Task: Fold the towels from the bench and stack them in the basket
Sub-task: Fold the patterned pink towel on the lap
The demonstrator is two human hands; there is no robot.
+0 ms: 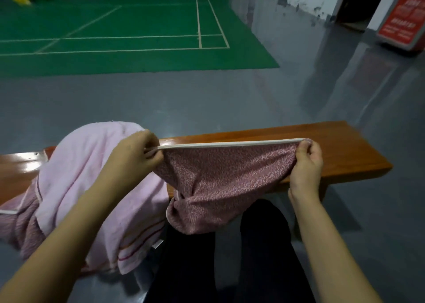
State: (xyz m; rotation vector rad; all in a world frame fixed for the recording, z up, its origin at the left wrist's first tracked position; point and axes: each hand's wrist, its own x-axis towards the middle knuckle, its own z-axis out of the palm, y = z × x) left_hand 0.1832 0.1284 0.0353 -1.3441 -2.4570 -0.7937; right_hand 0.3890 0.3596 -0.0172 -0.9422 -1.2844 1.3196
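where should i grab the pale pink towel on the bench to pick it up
Take the pale pink towel by its striped hem, coming from the near side: that edge hangs free over the bench front, while the rest lies bunched.

No text can be read. The red sign [401,22] at the wall on the right carries pale lines of writing, but they are too blurred to make out.

Glossy wooden bench [333,150]; speckled cloth towel [220,180]; fluffy pink towel [92,176].
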